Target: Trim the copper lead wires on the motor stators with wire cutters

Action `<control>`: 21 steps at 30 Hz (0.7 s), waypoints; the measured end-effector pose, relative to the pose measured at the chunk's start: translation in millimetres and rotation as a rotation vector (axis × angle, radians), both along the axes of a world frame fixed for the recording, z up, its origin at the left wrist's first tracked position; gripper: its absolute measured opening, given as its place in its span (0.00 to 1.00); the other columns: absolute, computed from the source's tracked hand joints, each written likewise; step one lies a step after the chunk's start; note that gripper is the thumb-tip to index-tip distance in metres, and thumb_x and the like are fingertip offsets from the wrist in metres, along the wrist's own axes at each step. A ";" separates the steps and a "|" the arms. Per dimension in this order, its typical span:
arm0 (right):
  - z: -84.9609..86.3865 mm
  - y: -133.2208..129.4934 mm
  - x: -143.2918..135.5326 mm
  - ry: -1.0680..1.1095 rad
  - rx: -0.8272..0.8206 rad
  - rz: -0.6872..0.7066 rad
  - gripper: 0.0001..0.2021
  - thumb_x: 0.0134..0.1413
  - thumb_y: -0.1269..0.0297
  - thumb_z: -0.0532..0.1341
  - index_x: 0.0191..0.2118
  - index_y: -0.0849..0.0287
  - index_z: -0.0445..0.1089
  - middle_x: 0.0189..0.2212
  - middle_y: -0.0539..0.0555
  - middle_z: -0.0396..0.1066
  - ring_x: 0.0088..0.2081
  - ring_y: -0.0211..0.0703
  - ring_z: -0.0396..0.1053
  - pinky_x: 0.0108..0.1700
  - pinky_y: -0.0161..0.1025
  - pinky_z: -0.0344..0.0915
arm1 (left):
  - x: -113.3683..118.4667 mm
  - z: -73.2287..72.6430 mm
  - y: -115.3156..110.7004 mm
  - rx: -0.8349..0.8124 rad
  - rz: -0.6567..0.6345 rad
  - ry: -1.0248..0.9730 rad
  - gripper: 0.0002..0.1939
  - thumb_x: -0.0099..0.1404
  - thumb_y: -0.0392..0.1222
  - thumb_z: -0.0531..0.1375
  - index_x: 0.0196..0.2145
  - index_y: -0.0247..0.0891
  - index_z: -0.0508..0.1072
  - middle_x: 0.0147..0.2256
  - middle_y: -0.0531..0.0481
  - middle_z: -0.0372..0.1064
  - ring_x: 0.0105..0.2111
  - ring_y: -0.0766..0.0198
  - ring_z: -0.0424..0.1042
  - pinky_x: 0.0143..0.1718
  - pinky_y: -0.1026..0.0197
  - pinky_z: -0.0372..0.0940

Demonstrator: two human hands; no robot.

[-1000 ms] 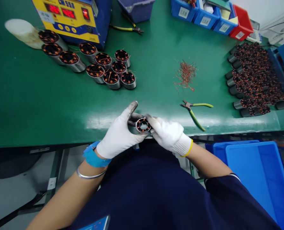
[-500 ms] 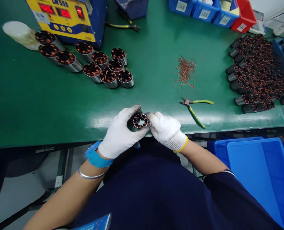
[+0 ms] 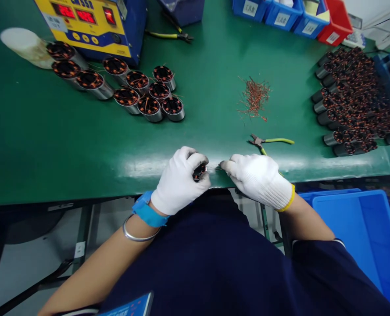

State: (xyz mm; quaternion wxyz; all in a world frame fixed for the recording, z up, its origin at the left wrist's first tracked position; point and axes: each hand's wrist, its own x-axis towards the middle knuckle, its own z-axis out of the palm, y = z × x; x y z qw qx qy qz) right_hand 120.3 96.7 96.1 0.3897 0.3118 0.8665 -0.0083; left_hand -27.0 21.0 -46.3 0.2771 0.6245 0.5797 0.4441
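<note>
My gloved left hand (image 3: 183, 181) is wrapped round a motor stator (image 3: 199, 171) at the table's front edge. The stator is a metal ring with copper windings inside, and the fingers cover much of it. To its right, my gloved right hand (image 3: 257, 177) pinches the ends of thin wires (image 3: 214, 168) that stretch across from the stator. Diagonal cutters (image 3: 258, 141) with green handles lie on the table just beyond my right hand, which hides part of one handle.
Several stators (image 3: 148, 105) stand at the left by a yellow and blue soldering station (image 3: 92, 30). Copper wire clippings (image 3: 255, 96) lie on the green table. Many more stators (image 3: 356, 96) crowd the right side. Blue bins (image 3: 282, 15) line the back, and a blue crate (image 3: 346, 237) sits below.
My right hand has moved right, away from the stator, drawing wires out straight. My left hand has shifted slightly right and turned the stator, its fingers now covering more of it.
</note>
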 end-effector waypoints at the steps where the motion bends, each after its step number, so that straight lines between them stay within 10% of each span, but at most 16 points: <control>1: 1.0 -0.5 0.4 -0.002 0.000 -0.009 0.20 0.71 0.59 0.42 0.55 0.51 0.68 0.39 0.56 0.71 0.32 0.45 0.69 0.28 0.41 0.38 | 1.3 0.8 0.3 -0.011 -0.003 0.033 0.09 0.57 0.36 0.56 0.37 0.36 0.71 0.38 0.42 0.65 0.38 0.55 0.69 0.39 0.53 0.68; 18: -14.1 40.8 6.8 0.367 -0.103 -0.223 0.18 0.66 0.59 0.52 0.54 0.55 0.73 0.49 0.57 0.73 0.47 0.49 0.72 0.48 0.45 0.64 | 11.4 -7.4 5.1 0.146 0.057 0.157 0.05 0.56 0.32 0.54 0.32 0.39 0.66 0.33 0.45 0.64 0.34 0.57 0.65 0.32 0.57 0.61; 21: -7.3 47.3 10.4 0.634 -0.167 -0.306 0.35 0.53 0.53 0.65 0.66 0.58 0.62 0.64 0.60 0.61 0.61 0.54 0.63 0.59 0.48 0.62 | 13.2 -8.0 4.6 0.131 0.068 0.169 0.05 0.55 0.32 0.54 0.31 0.40 0.65 0.32 0.46 0.63 0.33 0.58 0.64 0.32 0.57 0.60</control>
